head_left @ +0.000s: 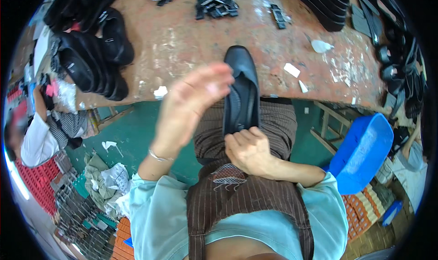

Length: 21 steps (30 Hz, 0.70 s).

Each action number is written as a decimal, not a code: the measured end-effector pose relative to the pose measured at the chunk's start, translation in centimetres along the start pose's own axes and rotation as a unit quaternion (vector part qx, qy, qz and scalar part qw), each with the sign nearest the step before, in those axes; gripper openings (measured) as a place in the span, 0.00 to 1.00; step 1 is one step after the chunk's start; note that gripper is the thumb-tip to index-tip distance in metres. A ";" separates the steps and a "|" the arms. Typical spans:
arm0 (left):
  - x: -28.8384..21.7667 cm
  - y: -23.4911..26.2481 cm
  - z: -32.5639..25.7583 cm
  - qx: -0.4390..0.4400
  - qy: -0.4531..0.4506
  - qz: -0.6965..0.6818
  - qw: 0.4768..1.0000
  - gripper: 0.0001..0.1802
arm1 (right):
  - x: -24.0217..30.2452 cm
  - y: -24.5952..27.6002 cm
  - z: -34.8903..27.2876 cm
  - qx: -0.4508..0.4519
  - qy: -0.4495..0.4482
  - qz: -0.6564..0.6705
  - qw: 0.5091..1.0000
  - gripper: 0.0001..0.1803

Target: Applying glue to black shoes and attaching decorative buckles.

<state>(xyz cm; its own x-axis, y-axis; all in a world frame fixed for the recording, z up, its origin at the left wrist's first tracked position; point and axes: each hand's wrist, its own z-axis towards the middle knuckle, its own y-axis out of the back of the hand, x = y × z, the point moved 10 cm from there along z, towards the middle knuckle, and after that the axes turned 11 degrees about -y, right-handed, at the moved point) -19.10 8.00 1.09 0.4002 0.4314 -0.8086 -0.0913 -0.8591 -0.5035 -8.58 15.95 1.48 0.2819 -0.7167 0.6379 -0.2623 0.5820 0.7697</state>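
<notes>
A black slip-on shoe (247, 94) with a squared toe lies with its toe on the worn table's near edge and its heel toward me, the opening facing up. My right hand (248, 151) is closed round the heel end, fingers curled over the back rim. My left hand (197, 93) is raised at the shoe's left side, its fingers stretched out and a little blurred. Its fingertips come close to the left rim by the opening; whether they touch it, I cannot tell. Nothing shows in the left hand.
Stacked black shoes (91, 63) stand at the table's left. Small black labelled strips (216, 5) lie in a heap at the back. Nested black shoe parts (328, 6) and a white squeeze bottle (321, 46) are toward the right. A blue bin (362, 152) stands lower right.
</notes>
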 end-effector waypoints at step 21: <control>11.3 -0.7 2.5 -0.198 -0.155 -0.417 0.874 0.14 | -26.5 14.2 2.7 -0.391 -0.279 0.113 0.870 0.22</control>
<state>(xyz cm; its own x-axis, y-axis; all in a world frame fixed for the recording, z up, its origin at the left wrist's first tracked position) -16.81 14.14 -8.45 -0.0950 0.9535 -0.2860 0.4608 -0.2126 -0.8617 -22.29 42.18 -4.53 -0.2438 -0.4976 0.8324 0.5159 0.6602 0.5458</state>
